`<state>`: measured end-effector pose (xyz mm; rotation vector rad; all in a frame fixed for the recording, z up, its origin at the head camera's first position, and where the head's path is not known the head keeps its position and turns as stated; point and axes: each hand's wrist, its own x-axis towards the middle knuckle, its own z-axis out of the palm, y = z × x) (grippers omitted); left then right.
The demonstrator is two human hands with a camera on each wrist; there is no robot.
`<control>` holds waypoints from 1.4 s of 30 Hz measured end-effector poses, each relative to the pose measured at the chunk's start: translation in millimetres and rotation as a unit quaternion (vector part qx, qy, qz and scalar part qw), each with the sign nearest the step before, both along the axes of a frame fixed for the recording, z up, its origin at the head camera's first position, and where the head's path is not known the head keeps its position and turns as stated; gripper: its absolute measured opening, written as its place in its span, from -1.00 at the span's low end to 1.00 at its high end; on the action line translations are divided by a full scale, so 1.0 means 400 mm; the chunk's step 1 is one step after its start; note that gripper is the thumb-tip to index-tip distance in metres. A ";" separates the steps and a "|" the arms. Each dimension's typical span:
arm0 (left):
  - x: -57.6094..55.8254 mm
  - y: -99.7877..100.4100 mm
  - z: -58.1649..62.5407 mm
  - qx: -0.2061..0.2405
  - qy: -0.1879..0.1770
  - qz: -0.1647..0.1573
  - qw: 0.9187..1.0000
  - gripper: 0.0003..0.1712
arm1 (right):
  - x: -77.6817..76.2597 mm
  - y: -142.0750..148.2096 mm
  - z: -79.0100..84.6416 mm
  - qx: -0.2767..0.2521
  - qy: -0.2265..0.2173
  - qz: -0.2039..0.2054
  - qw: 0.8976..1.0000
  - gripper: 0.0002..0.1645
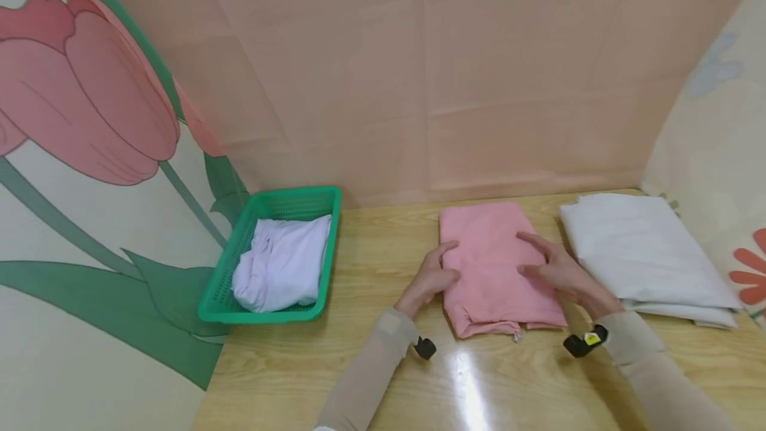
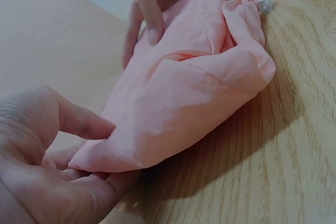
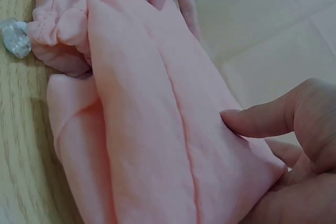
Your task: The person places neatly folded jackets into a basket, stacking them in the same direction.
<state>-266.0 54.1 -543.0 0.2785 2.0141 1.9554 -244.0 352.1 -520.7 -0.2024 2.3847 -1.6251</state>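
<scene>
A folded pink cloth (image 1: 487, 265) lies on the wooden table, with a gathered edge and a small clear piece (image 3: 17, 38) at its near side. My left hand (image 1: 428, 279) grips its left edge, thumb on top and fingers beneath, as the left wrist view shows. On the opposite side my right hand (image 1: 559, 270) pinches the right edge, the thumb pressing the upper face and the fingers under the fold. In the left wrist view the pink cloth (image 2: 173, 93) bulges up from the table between both hands.
To the left stands a green basket (image 1: 206, 308) with a folded pale lavender cloth (image 1: 290, 265) inside. A folded white cloth (image 1: 646, 251) lies right of my right hand. Behind the table (image 1: 383, 378) hangs a pinkish-beige sheet (image 1: 359, 85); flower-printed panels flank both sides.
</scene>
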 end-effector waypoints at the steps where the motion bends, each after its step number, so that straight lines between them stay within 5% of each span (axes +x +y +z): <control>1: 0.001 -0.001 0.000 -0.004 -0.004 0.000 1.000 -0.07 | 0.000 -0.004 0.000 0.002 0.002 -0.006 1.000 0.04; 10: 0.003 -0.001 -0.014 -0.037 -0.019 0.007 0.999 -0.05 | -0.003 -0.035 -0.034 -0.047 -0.057 -0.024 0.997 0.08; 24: 0.005 -0.015 -0.011 -0.040 -0.028 0.018 0.999 -0.04 | 0.000 -0.052 -0.030 -0.088 -0.066 -0.018 0.994 0.09; 31: 0.005 -0.041 0.020 -0.056 -0.011 0.022 0.998 0.01 | -0.002 -0.068 -0.003 -0.022 0.009 0.005 1.000 0.04; 42: 0.013 -0.095 0.097 -0.049 0.042 0.040 0.997 0.00 | -0.006 -0.123 0.058 -0.053 0.030 0.025 0.998 0.10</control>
